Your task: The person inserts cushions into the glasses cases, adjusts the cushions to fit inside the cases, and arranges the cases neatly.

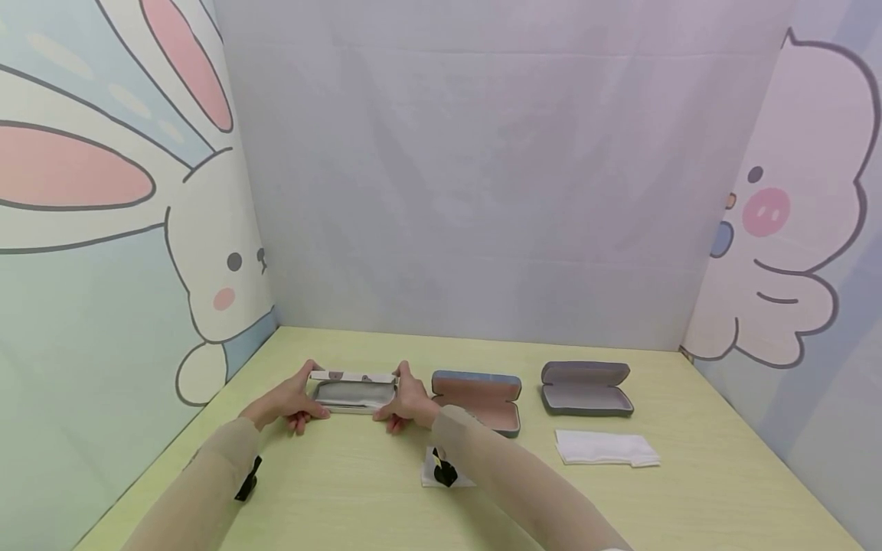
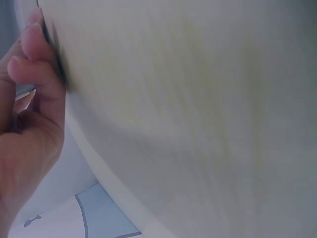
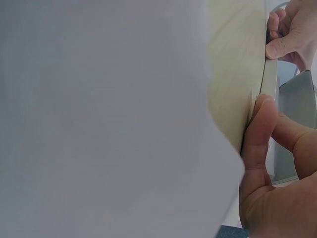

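An open glasses case (image 1: 353, 410), white outside with a grey lining, sits at the left on the table in the head view. Its raised lid (image 1: 354, 376) bears a dark print along the edge. At the left end my left hand (image 1: 292, 398) grips it, thumb at the front and fingers reaching back to the lid. My right hand (image 1: 412, 399) grips the other end in the same way. The right wrist view shows the right hand (image 3: 277, 153) close up at the case's edge, the other hand beyond. In the left wrist view the left hand (image 2: 29, 109) has curled fingers.
Just right of my right hand stands an open blue glasses case (image 1: 477, 376) with pink lining. Farther right is an open dark grey case (image 1: 586, 373). A folded white cloth (image 1: 606, 448) lies before it; another white cloth (image 1: 430, 476) is partly under my right forearm. Printed curtains enclose the table (image 1: 344, 490).
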Demonstrator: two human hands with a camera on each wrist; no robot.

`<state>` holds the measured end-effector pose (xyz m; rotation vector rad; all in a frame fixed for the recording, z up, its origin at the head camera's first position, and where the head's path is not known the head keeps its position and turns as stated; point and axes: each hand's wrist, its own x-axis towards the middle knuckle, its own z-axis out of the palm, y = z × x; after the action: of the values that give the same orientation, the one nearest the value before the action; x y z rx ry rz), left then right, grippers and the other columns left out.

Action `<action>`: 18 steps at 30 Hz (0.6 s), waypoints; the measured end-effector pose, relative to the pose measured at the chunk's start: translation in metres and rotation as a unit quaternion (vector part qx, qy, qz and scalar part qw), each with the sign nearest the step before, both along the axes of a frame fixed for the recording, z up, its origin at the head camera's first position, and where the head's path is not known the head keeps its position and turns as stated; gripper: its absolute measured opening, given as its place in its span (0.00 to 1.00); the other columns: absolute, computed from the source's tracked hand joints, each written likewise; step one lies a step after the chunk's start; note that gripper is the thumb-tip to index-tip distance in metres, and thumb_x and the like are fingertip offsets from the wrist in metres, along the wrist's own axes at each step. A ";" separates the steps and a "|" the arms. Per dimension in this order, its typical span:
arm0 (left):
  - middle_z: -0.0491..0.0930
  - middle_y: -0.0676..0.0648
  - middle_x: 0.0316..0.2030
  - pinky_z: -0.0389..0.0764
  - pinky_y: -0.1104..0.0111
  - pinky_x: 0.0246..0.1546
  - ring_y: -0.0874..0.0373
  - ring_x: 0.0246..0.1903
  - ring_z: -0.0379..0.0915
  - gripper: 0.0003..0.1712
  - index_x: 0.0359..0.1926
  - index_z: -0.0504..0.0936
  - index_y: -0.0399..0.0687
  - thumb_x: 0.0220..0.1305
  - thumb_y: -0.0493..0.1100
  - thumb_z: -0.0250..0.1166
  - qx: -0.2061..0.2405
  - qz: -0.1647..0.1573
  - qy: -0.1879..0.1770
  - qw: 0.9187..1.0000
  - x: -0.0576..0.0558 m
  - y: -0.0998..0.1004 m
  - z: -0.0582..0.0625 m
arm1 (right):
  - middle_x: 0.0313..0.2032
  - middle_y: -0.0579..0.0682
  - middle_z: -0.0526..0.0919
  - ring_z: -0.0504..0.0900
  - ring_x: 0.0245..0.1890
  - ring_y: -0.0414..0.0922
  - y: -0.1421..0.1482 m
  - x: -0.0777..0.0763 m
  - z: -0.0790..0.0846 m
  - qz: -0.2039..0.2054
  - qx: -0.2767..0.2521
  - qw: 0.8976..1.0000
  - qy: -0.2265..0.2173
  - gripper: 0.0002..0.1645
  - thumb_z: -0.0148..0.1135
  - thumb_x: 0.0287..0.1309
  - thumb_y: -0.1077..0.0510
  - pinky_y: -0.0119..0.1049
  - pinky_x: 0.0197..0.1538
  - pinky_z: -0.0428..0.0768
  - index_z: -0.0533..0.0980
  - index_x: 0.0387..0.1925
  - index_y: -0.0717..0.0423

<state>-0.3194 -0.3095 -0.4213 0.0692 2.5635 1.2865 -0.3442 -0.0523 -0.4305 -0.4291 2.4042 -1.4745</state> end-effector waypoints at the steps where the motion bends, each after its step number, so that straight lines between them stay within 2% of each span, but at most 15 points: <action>1: 0.69 0.48 0.14 0.70 0.75 0.10 0.60 0.09 0.67 0.45 0.61 0.48 0.51 0.56 0.41 0.72 0.000 0.000 0.000 1.000 0.000 0.000 0.000 | 0.15 0.57 0.79 0.73 0.06 0.42 0.000 0.000 0.000 0.001 -0.001 1.000 0.000 0.43 0.76 0.43 0.65 0.36 0.13 0.80 0.57 0.54 0.52; 10: 0.69 0.49 0.13 0.70 0.75 0.09 0.61 0.08 0.67 0.43 0.59 0.48 0.53 0.56 0.40 0.72 0.000 -0.006 -0.004 1.000 -0.001 0.000 -0.002 | 0.13 0.56 0.78 0.73 0.05 0.43 0.000 -0.003 -0.006 0.009 -0.014 1.000 0.009 0.43 0.75 0.44 0.65 0.36 0.13 0.79 0.56 0.55 0.53; 18: 0.70 0.48 0.13 0.70 0.75 0.10 0.61 0.09 0.69 0.43 0.59 0.48 0.50 0.56 0.39 0.71 0.011 -0.015 0.000 1.000 0.000 0.000 0.000 | 0.12 0.56 0.77 0.73 0.05 0.43 0.000 -0.003 -0.005 0.009 -0.017 1.000 0.011 0.42 0.75 0.44 0.65 0.37 0.13 0.79 0.57 0.54 0.53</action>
<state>-0.3191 -0.3094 -0.4216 0.1126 2.5396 1.3037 -0.3469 -0.0522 -0.4353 -0.4762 2.3884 -1.5124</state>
